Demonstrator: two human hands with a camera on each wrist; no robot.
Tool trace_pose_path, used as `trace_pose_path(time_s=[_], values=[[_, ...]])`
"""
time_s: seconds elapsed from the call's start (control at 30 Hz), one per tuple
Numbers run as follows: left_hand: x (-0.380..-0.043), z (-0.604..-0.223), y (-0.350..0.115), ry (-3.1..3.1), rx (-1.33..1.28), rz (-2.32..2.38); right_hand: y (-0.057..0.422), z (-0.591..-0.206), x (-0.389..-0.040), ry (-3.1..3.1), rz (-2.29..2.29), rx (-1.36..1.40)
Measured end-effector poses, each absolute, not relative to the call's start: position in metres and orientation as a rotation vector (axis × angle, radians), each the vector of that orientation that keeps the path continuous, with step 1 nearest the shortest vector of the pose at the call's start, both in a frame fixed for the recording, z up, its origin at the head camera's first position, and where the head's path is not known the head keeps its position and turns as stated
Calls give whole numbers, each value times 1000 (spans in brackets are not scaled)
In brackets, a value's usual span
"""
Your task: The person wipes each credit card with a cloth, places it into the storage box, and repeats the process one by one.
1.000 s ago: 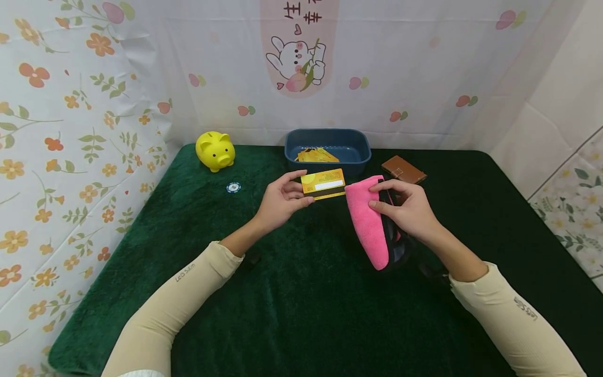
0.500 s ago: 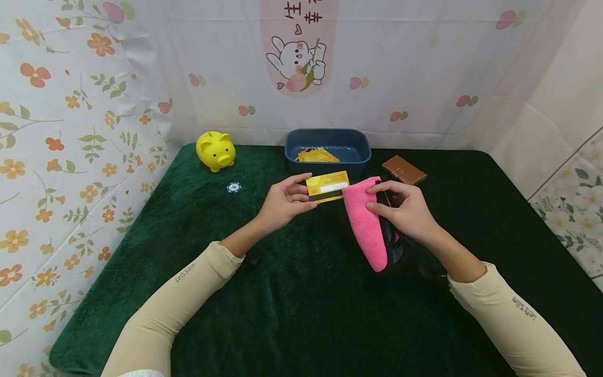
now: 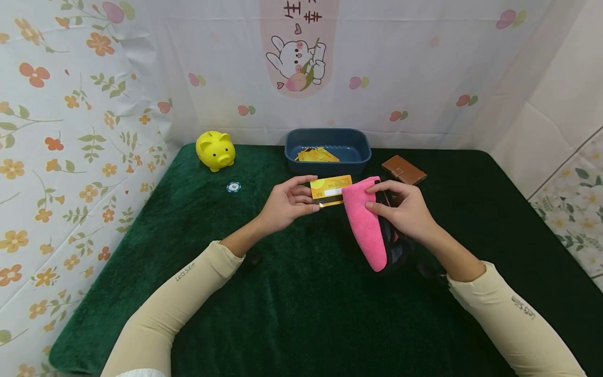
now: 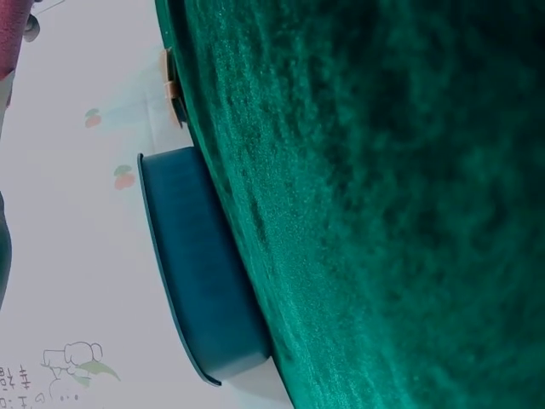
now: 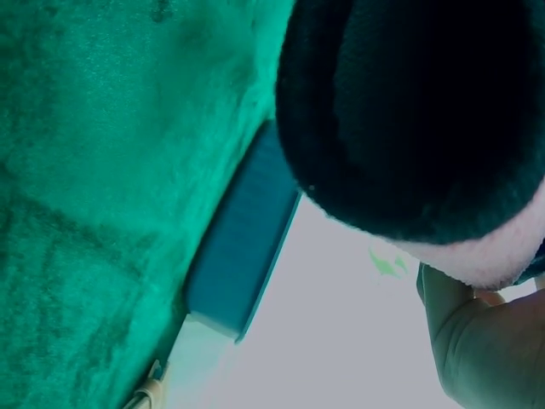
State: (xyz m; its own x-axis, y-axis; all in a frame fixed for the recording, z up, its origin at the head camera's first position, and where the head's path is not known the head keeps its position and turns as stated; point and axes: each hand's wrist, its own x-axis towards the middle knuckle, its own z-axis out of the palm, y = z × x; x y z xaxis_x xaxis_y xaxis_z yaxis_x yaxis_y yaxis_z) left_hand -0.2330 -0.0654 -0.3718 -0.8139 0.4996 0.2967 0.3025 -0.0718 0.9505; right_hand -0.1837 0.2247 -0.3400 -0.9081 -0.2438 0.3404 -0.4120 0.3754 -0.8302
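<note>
Between its thumb and fingers my left hand [image 3: 286,207] pinches the left end of a yellow bank card [image 3: 330,184]. The card's back shows, with a white strip and a dark stripe. Its right end meets the upper left edge of a pink plush item with black trim [image 3: 365,222]; the pink fabric overlaps the card's corner. My right hand [image 3: 409,209] pinches that plush item by its upper right edge, and its lower end hangs down. The right wrist view shows the item's dark, rounded underside [image 5: 409,128], with my right hand [image 5: 490,345] below it.
A blue basin [image 3: 328,166] holding several yellow cards [image 3: 317,155] stands behind the hands. To its right lies a brown leather wallet [image 3: 403,170]. A yellow piggy bank [image 3: 215,151] and a blue-white poker chip [image 3: 233,187] are at left on the green cloth [image 3: 282,314].
My left hand has moved the card slightly right and down, so its right end now goes under the pink edge. The plush item has shifted a little left with my right hand.
</note>
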Motion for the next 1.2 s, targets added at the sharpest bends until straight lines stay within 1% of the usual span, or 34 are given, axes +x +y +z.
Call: trace_pose_path(time_s=[0.53, 1.2], values=[[-229, -373, -64, 2038, 1002, 1942, 223, -337, -187, -2444, 1546, 536], [-228, -372, -60, 2076, 1034, 1896, 203, -338, -192, -2419, 1583, 617]])
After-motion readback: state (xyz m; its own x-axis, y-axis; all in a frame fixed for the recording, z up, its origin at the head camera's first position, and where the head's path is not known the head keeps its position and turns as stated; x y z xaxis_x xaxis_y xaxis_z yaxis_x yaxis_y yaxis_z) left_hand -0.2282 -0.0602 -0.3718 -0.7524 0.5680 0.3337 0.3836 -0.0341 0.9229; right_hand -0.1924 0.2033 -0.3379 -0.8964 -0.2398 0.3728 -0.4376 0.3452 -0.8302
